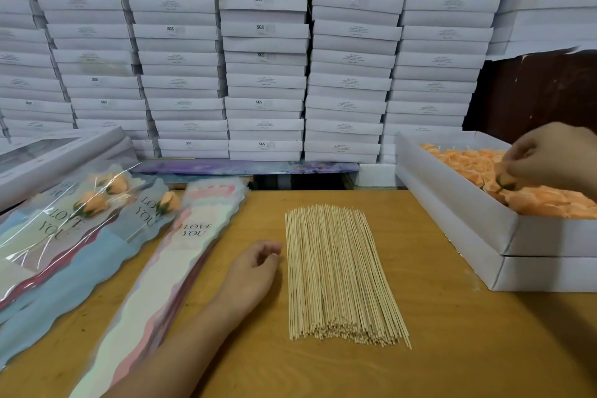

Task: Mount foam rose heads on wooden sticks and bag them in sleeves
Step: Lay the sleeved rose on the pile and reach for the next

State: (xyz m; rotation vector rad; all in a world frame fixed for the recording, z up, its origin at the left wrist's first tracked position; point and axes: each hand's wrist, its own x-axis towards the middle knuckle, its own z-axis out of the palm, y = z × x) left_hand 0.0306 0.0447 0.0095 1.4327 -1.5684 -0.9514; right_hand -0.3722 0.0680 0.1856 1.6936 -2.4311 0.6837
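Note:
A flat pile of thin wooden sticks (339, 275) lies in the middle of the table. At the right, a white box (458, 203) holds several orange foam rose heads (549, 203). My right hand (549, 161) reaches into that box and pinches one rose head (502, 178) by its green base. My left hand (255, 263) rests on the table just left of the sticks, fingers loosely curled, holding nothing. A stack of empty "I LOVE YOU" sleeves (181, 245) lies to its left. Further left lie filled sleeves (74, 229) with orange roses inside.
White flat boxes (265, 52) are stacked in a high wall behind the wooden table (452, 349). A windowed box lid (48, 155) sits at the far left. A dark gap runs between the table's back edge and the stacks.

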